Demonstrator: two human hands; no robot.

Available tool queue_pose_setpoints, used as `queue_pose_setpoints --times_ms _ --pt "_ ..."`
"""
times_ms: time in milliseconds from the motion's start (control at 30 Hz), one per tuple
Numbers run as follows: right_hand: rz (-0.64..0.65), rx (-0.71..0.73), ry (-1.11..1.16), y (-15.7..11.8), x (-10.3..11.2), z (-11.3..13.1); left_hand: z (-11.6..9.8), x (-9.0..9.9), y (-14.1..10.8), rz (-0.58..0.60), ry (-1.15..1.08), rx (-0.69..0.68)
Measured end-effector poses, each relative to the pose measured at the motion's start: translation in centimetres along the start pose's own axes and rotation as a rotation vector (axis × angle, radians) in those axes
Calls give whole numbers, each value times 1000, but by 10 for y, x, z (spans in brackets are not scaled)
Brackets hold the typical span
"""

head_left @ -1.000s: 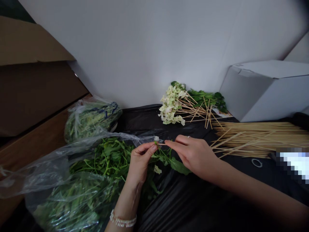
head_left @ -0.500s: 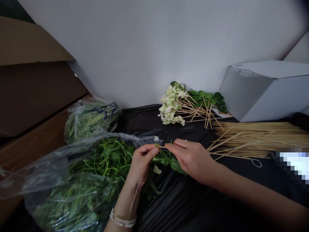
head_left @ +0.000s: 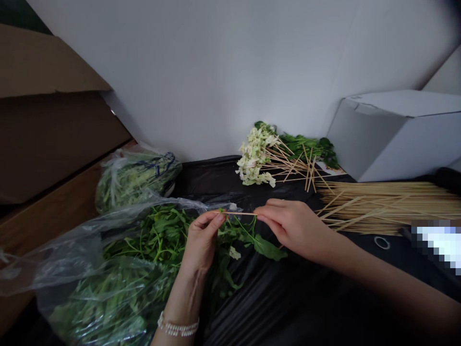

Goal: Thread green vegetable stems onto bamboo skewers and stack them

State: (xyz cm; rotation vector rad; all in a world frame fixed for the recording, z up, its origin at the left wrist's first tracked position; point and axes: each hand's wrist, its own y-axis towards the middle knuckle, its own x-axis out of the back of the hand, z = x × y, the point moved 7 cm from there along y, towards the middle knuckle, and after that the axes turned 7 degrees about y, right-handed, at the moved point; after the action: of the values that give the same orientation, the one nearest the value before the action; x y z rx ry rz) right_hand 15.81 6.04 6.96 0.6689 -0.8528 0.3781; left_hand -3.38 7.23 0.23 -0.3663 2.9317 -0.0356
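Between my two hands runs a thin wooden stick (head_left: 239,213), held nearly level. My left hand (head_left: 206,236) pinches its left part together with a bit of green stem at the thumb tip. My right hand (head_left: 288,225) is closed on the stick's right part. Leafy green stems (head_left: 266,246) hang below the stick between the hands. Loose greens (head_left: 162,235) lie in an open clear plastic bag (head_left: 72,259) beside my left hand. Skewers with pale leaves (head_left: 254,156) on their ends lie farther back, next to green bunches (head_left: 302,144).
Many bare wooden sticks (head_left: 389,204) lie at the right, near a metal ring (head_left: 382,242). A white box (head_left: 403,139) stands behind them. At the left are a tied bag of greens (head_left: 133,180) and a cardboard box (head_left: 54,134). Black plastic (head_left: 288,302) covers the surface.
My left hand has moved left and slightly up, and my right hand slightly right. More of the stick shows between them. The leafy stems below the right hand are more visible.
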Motion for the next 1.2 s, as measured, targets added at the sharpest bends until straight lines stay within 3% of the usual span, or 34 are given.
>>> queue_pose_setpoints --times_ms 200,267,333,433,533,633,733,833,933,1100,1200 --pt "2 36 52 -2 -13 4 12 -18 -7 173 126 -34" --pt "-65 34 68 0 -5 0 14 -18 -6 177 174 -51" --pt "-209 13 69 0 13 -7 11 -13 -2 123 287 -113" --pt "-379 20 33 -1 39 -15 2 -13 -1 70 619 -322" --pt "-422 23 21 -1 49 -19 7 -27 -8 124 1047 -519" --pt "-409 26 6 0 47 -19 22 -37 -14 155 1378 -554" --pt "-387 29 9 1 43 -17 31 -39 -18 170 1515 -540" --pt "-378 22 18 1 42 -17 28 -39 -17 179 1430 -549" --pt "-380 19 14 1 42 -17 16 -31 -11 141 1117 -536" --pt "-360 20 31 0 42 -15 3 3 4 -83 499 -303" --pt "-300 12 48 1 37 -15 1 15 9 -148 166 -201"
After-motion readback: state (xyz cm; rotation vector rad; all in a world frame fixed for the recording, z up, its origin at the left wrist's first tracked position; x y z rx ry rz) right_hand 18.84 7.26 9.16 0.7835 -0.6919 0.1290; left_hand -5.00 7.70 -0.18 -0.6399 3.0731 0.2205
